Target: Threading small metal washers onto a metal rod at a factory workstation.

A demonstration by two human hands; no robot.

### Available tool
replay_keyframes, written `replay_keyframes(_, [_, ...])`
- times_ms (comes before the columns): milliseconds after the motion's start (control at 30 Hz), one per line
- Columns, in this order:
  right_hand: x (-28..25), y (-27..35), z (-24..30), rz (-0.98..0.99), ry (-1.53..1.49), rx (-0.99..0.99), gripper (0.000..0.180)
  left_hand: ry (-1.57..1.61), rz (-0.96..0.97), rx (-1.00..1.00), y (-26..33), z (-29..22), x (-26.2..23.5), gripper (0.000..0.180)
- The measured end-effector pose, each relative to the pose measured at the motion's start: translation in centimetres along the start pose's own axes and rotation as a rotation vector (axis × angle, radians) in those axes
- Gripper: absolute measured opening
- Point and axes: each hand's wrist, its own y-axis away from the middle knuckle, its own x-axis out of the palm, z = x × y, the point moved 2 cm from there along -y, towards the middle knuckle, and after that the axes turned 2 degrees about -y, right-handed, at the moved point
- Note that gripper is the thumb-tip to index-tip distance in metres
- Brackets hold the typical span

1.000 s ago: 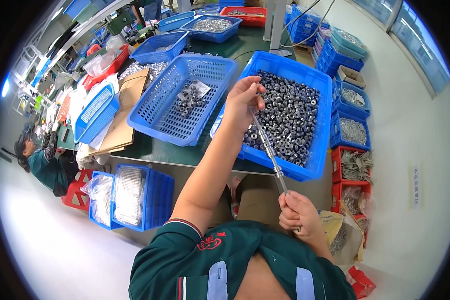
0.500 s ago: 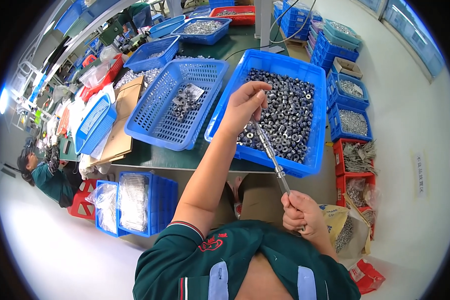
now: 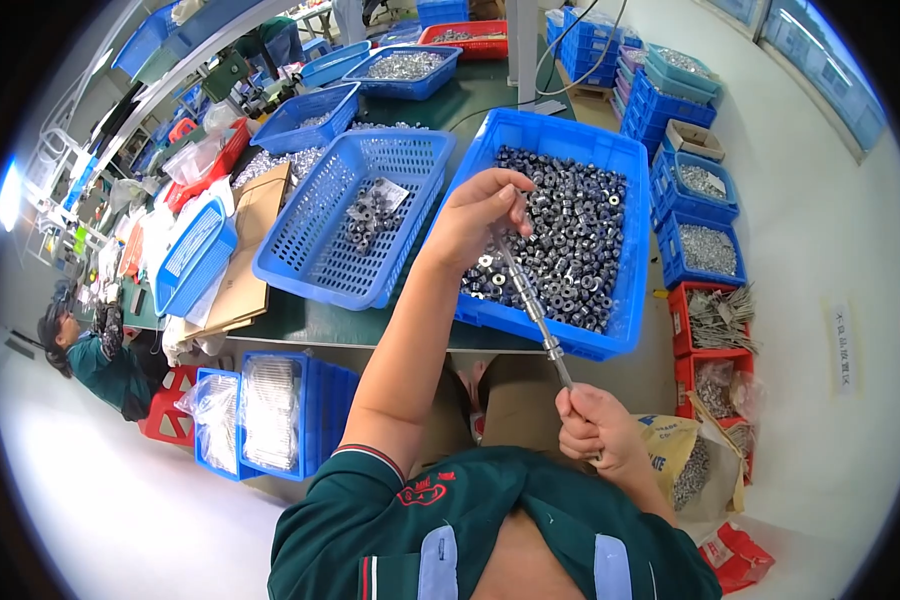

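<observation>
A slim metal rod [image 3: 559,365] slants between my hands, with several shiny metal collars [image 3: 530,300] threaded along its middle. My right hand [image 3: 598,432] is wrapped round its lower end, close to my body. At the upper end my left hand [image 3: 480,218] is closed with bent fingers round the tip; whether a small part is also in these fingers is hidden. Under the left hand stands a blue bin [image 3: 625,320] holding many small dark ring-shaped metal parts [image 3: 585,225], some with bright end faces.
Left of the bin, a blue perforated basket [image 3: 335,290] holds a few parts and a paper tag. Flattened cardboard [image 3: 245,275] lies beside it. Blue crates [image 3: 325,410] stand below the table edge. Stacked bins [image 3: 705,245] line the right side. A co-worker [image 3: 110,360] sits far left.
Both hands and the rod have shifted slightly to the left. My left hand stays at the upper end and my right hand at the lower end.
</observation>
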Motion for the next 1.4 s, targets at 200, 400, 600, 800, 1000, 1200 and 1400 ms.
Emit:
replay_keyframes(200, [0.0, -0.3, -0.1, -0.048, 0.170, -0.037, 0.024, 0.065, 0.131, -0.073, 0.1, -1.5, -0.1, 0.018])
replay_keyframes(400, [0.2, -0.7, -0.5, -0.131, 0.241, -0.122, 0.023, -0.397, 0.153, -0.195, -1.0, -1.5, 1.7, 0.019])
replay_keyframes(600, [-0.4, -1.4, -0.7, -0.012, 0.144, -0.144, 0.023, 0.270, 0.056, -0.137, -1.6, -0.1, -0.8, 0.023])
replay_keyframes(800, [-0.7, -1.5, -0.4, -0.057, 0.181, -0.200, 0.024, 0.601, -0.173, -0.185, -1.7, 2.3, -2.1, 0.027])
replay_keyframes(1000, [-1.1, -1.0, -0.1, -0.059, 0.221, -0.200, 0.024, 0.556, -0.110, -0.209, -0.9, 1.1, -1.0, 0.029])
replay_keyframes(1200, [-1.2, -0.8, 0.2, -0.065, 0.243, -0.141, 0.023, 0.436, 0.042, -0.267, -0.6, 0.5, -1.2, 0.032])
replay_keyframes(1400, [-0.9, -0.2, 0.4, -0.054, 0.200, -0.089, 0.023, -0.020, 0.060, -0.292, -0.1, -0.9, 0.0, 0.035])
